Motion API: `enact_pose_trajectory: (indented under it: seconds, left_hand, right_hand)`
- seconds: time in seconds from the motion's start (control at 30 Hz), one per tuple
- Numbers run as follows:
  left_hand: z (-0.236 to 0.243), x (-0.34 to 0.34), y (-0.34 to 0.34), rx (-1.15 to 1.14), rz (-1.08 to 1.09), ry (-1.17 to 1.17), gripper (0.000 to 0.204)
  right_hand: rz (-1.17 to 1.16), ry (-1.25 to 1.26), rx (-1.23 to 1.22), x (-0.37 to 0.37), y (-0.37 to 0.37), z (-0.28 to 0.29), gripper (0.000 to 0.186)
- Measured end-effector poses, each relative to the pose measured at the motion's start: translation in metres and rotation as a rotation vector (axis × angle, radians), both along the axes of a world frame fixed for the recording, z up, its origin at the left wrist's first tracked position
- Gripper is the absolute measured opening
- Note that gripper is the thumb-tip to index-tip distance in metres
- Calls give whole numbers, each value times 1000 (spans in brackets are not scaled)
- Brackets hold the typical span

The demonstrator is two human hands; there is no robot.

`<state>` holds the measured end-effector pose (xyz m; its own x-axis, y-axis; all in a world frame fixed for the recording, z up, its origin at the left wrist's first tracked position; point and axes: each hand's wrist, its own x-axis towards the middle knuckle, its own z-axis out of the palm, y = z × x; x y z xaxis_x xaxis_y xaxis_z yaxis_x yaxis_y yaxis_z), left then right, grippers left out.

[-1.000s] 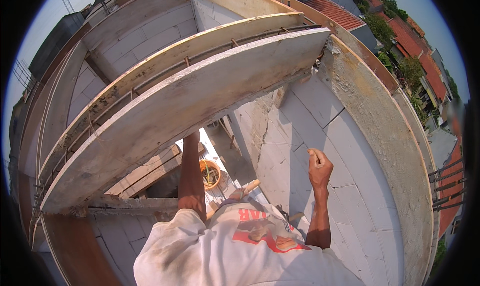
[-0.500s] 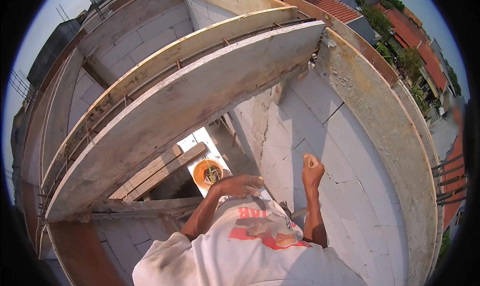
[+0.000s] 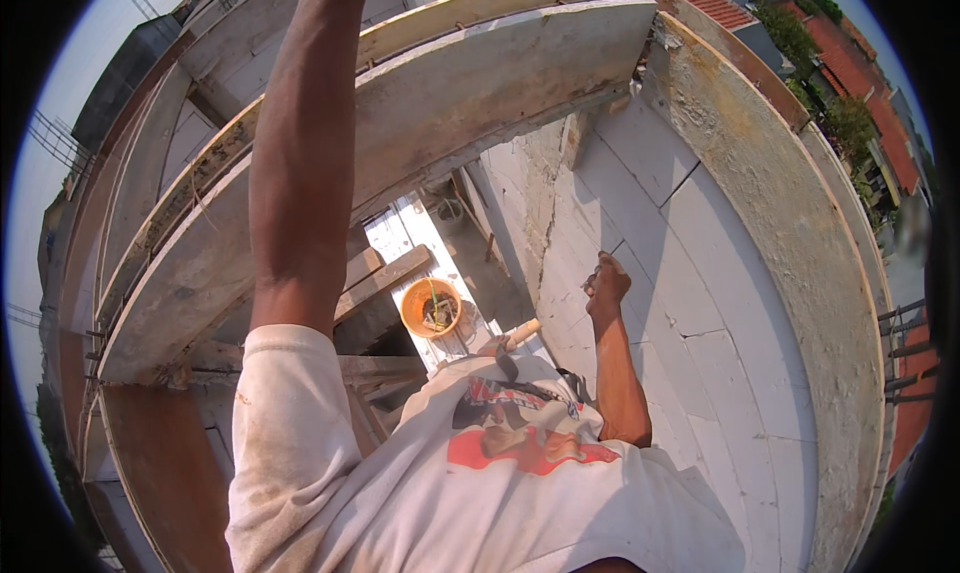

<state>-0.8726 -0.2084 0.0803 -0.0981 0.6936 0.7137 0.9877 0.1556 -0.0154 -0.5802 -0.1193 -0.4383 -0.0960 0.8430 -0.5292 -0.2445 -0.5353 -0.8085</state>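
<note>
My left arm reaches up across the view, and its hand is cut off by the upper edge. In front of the white block wall (image 3: pixel 690 283), my right hand (image 3: pixel 608 287) is raised with its fingers closed; a small dark bit shows at the fingers, too small to name. An orange bucket (image 3: pixel 410 303) with rubble-like bits and a yellow-green strip inside stands below on a white-topped plank (image 3: pixel 388 233). At my waist, a tool with a pale wooden handle (image 3: pixel 523 334) sticks out beside a dark strap.
A long grey formwork board (image 3: pixel 500 88) crosses ahead, with a second board (image 3: pixel 490 5) behind it and steel bars between. Another rough board (image 3: pixel 750 173) tops the right wall. Rebar ends (image 3: pixel 908 350) jut out at far right. Wooden beams (image 3: pixel 385 281) lie below beside the bucket.
My left hand has risen from in front of my body to beyond the upper edge. My right hand has lowered slightly and turned. The wooden tool handle at my waist has come into view.
</note>
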Motion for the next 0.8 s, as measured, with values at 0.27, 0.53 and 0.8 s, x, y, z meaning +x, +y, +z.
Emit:
enact_pose_trajectory:
  seconds: [0.27, 0.53, 0.8]
  left_hand:
    - [4, -108, 73, -850, 311, -224, 47]
    - [-24, -176, 85, -1244, 416, -273, 58]
    - [-65, -206, 104, -1312, 325, -723, 63]
  right_hand:
    - [-112, 296, -381, 18, -4, -39, 40]
    - [-69, 363, -432, -9, -15, -28, 34]
    - [246, 536, -123, -83, -4, 76, 39]
